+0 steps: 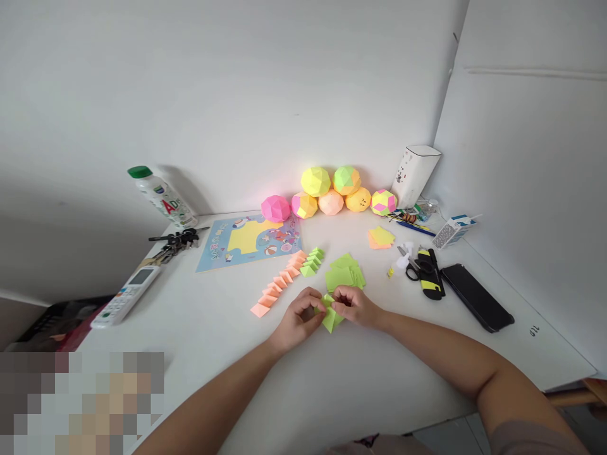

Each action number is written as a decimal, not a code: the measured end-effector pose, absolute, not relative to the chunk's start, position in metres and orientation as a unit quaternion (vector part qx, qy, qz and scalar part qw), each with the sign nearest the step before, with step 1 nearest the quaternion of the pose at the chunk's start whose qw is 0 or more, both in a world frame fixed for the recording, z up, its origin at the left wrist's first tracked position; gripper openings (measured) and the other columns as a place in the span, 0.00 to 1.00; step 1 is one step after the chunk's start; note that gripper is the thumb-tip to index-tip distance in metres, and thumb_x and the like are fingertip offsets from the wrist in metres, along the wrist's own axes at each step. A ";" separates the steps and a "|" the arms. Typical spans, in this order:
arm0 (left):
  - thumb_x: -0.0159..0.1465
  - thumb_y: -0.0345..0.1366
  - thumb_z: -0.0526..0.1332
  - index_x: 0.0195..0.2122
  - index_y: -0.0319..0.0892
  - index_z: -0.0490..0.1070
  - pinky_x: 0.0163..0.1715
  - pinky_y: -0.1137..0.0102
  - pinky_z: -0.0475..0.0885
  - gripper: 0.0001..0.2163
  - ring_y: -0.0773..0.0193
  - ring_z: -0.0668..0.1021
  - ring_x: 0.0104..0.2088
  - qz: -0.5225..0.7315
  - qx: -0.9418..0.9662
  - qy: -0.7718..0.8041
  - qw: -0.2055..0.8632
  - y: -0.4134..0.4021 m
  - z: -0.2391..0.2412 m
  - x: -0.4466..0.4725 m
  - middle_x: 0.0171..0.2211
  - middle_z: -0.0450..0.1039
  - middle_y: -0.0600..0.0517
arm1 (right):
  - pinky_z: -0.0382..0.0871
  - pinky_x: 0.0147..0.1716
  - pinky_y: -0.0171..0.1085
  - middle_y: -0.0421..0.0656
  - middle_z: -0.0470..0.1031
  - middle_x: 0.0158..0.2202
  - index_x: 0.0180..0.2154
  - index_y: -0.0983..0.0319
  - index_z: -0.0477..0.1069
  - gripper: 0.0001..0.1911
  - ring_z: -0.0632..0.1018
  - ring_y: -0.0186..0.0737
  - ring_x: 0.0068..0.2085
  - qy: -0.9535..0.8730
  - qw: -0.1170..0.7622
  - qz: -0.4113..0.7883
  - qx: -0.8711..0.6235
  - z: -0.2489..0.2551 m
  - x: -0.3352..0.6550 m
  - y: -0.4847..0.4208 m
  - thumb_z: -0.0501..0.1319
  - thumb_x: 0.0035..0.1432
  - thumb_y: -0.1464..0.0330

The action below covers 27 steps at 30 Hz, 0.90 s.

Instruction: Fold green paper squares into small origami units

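Between my two hands is a green folded paper piece [329, 321], its lower corner pointing toward me. My left hand [300, 319] pinches its left side with thumb and fingertips. On the other side my right hand [356, 307] grips it, fingers curled in. Just beyond my right hand lies a loose pile of green paper squares [345, 273]. A short row of folded green units [312, 261] stands to the left of that pile. Beside it, a longer slanting row of folded peach units [279, 284] runs down toward my left hand.
Several faceted paper balls [331, 202] are stacked against the wall. A blue picture board [213, 249], a bottle [161, 196] and a remote control [126, 297] lie left. On the right are scissors [412, 272], a yellow-black cutter [430, 278], a phone [477, 297] and yellow-orange notes [380, 237].
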<state>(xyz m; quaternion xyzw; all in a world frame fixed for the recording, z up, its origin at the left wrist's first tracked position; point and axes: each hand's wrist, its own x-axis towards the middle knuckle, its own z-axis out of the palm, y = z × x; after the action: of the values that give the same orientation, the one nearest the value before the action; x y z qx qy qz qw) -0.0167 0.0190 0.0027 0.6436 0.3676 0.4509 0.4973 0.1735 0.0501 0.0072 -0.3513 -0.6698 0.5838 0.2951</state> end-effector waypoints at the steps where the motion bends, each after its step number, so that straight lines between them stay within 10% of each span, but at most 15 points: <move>1: 0.59 0.40 0.62 0.30 0.42 0.70 0.33 0.69 0.66 0.07 0.63 0.70 0.35 0.447 0.650 0.368 0.492 0.019 0.003 -0.017 0.34 0.64 0.49 | 0.49 0.19 0.30 0.33 0.54 0.20 0.25 0.62 0.57 0.14 0.55 0.27 0.21 -0.670 0.292 0.584 -0.353 0.007 0.174 0.050 0.59 0.54 0.62; 27: 0.61 0.36 0.60 0.46 0.48 0.72 0.29 0.72 0.65 0.12 0.64 0.70 0.34 0.461 0.598 0.342 0.560 0.021 0.000 -0.021 0.37 0.64 0.50 | 0.52 0.22 0.31 0.34 0.56 0.21 0.29 0.63 0.66 0.15 0.57 0.29 0.22 -0.651 0.320 0.596 -0.346 -0.001 0.173 0.052 0.61 0.53 0.58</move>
<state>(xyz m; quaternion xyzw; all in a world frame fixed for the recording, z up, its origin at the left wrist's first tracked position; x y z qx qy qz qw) -0.0210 0.0210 0.0004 0.5982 0.3415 0.4607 0.5597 0.1732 0.0520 -0.0007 -0.3457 -0.6508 0.5957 0.3196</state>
